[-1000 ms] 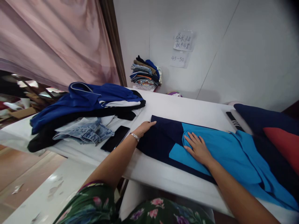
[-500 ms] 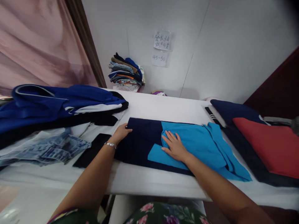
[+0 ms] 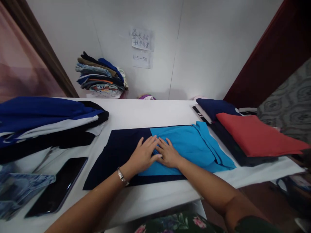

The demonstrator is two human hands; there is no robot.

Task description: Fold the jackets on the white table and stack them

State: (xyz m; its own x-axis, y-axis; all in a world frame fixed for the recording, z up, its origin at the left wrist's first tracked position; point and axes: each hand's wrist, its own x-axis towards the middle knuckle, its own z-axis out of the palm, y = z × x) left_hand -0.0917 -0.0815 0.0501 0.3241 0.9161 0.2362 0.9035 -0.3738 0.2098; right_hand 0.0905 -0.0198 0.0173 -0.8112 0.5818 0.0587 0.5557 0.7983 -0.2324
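Your fingers (image 3: 148,142) lie flat, grasping nothing, on the garment (image 3: 187,145), likely soft, light, best pinched nearest the phone (image 3: 59,186).

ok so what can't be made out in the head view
Head view:
Navy and turquoise garment: patch covered by the left hand and right hand
Denim: rest cut off by the left edge
Purple item: lower part hidden by the table
Dark garment: part covered by the red garment
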